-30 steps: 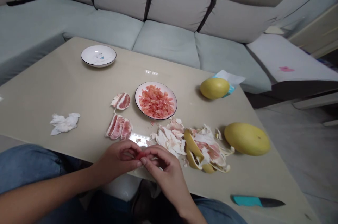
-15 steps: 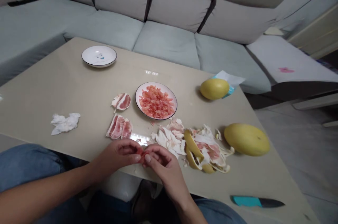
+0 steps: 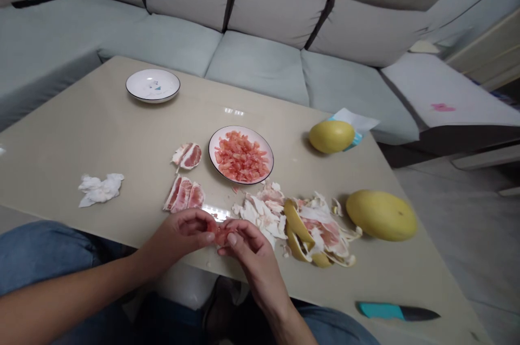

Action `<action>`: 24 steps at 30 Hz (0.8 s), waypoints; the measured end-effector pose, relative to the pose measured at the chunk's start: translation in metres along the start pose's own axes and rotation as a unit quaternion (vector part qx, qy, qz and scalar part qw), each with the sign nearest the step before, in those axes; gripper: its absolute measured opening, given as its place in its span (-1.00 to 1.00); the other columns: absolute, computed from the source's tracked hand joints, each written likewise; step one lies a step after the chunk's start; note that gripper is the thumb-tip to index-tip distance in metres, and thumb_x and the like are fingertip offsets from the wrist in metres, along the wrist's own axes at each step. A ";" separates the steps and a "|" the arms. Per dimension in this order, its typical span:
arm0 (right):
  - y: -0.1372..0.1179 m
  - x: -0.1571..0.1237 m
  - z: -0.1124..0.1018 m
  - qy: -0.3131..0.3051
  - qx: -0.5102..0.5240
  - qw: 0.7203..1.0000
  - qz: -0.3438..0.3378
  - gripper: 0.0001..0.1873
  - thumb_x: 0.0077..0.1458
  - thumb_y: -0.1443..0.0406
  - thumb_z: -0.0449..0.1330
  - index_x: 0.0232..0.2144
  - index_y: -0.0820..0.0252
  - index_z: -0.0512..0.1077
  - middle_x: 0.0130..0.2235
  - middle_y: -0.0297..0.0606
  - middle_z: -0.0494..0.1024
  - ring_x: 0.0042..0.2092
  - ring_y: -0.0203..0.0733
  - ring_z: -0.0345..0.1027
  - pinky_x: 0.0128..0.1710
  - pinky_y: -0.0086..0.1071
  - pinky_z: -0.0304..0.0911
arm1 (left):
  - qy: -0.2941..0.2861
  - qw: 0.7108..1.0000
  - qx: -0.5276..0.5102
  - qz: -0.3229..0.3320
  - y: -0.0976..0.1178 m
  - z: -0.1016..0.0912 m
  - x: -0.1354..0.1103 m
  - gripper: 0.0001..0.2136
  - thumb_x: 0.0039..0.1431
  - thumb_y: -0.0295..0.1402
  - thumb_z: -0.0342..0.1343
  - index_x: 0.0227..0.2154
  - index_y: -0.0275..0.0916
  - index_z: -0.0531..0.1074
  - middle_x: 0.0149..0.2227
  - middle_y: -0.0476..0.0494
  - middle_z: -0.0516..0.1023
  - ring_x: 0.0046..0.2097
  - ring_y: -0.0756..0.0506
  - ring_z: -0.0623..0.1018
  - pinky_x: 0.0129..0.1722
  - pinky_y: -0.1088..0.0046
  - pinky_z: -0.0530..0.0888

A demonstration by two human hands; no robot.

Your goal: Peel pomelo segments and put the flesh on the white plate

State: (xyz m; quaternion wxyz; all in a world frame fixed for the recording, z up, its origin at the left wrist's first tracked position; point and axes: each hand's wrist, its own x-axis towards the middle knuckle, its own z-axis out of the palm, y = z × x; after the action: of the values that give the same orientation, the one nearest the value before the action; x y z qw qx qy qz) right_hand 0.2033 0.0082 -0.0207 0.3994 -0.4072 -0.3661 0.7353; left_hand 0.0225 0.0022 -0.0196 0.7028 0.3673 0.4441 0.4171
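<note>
Head view, and here's the left hand (image 3: 184, 234), thumb and fingers pinched narrow on the red pulp piece (image 3: 221, 235), while the right hand (image 3: 252, 253) nips its other side just as tightly! The piece sits right between the fingertips, over the near edge of the worktop (image 3: 142, 139). Ahead of the left hand lie the pink segments (image 3: 184, 195); just beyond the right, the white peel scraps (image 3: 260, 215); farther ahead of both, the plate (image 3: 258, 140) of loose pulp (image 3: 242, 158). The danger, I'd judge: wet, soft flesh, so too hard a pull could tear it, and a slack pinch could drop bits over that edge. As for its lie, the long axis seems to run across, from left hand to right; fingers cover both ends, so which one leads I can't tell.
</note>
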 end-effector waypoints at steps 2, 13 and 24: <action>0.001 -0.001 0.002 -0.006 -0.022 1.000 -0.002 -0.73 0.00 0.20 0.36 -0.25 0.11 0.42 -0.34 -0.36 0.52 -0.32 -0.30 0.36 -0.30 -0.44 0.35 | 0.006 0.999 0.023 0.033 -0.001 0.002 -0.001 -0.87 0.05 -0.42 0.26 -0.30 -0.19 0.50 -0.26 -0.05 0.54 -0.16 -0.05 0.52 -0.11 0.44 0.43; 0.000 -0.001 0.007 0.026 -0.046 0.998 0.013 -0.73 -0.02 0.16 0.36 -0.31 0.16 0.44 -0.44 -0.36 0.54 -0.41 -0.34 0.37 -0.33 -0.47 0.30 | 0.005 1.000 -0.004 0.018 -0.003 -0.001 0.001 -0.87 0.07 -0.39 0.25 -0.28 -0.20 0.49 -0.27 -0.04 0.55 -0.19 -0.05 0.53 -0.12 0.42 0.46; -0.004 0.003 0.006 0.046 -0.027 0.998 0.022 -0.72 -0.09 0.17 0.41 -0.34 0.17 0.48 -0.46 -0.35 0.57 -0.42 -0.33 0.38 -0.33 -0.46 0.32 | 0.036 0.995 -0.088 -0.021 -0.003 0.001 0.000 -0.83 0.04 -0.35 0.29 -0.30 -0.24 0.50 -0.32 -0.03 0.54 -0.26 -0.01 0.51 -0.15 0.44 0.44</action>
State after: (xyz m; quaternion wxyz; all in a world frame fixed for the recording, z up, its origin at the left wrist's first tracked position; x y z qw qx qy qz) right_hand 0.1983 0.0109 -0.0156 0.3881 -0.4590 -0.3578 0.7146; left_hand 0.0244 0.0014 -0.0216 0.7245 0.2792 0.4386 0.4525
